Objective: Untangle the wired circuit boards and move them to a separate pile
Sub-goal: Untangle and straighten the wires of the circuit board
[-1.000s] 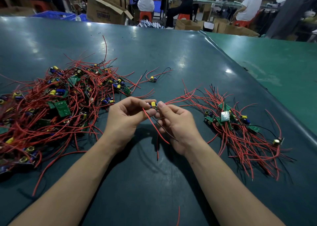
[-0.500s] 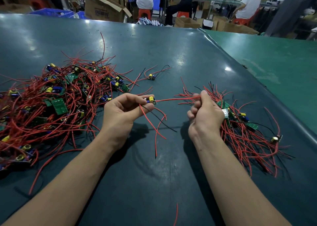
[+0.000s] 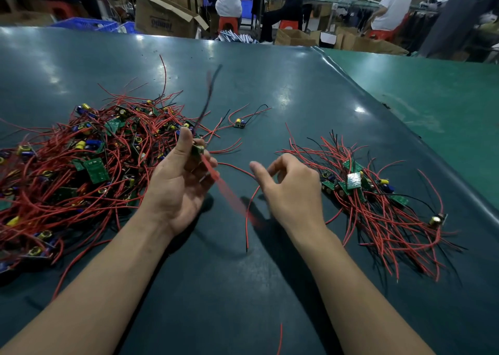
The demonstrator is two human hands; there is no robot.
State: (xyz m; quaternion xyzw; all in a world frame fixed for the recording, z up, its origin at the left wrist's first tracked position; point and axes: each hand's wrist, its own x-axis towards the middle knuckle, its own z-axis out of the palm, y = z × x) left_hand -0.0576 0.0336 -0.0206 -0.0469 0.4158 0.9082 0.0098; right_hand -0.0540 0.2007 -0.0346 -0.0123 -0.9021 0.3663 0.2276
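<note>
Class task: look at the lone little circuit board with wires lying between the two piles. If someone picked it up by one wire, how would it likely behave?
The lone board looks light, so it would probably dangle. Its thin, curved wires suggest floppiness; they could snag the big pile.

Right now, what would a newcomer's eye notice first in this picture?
First, the big tangled pile of red-wired circuit boards at the left of the dark green table. Then the left hand at centre, gripping one small board with blurred wires, and the smaller sorted pile at the right.
</note>
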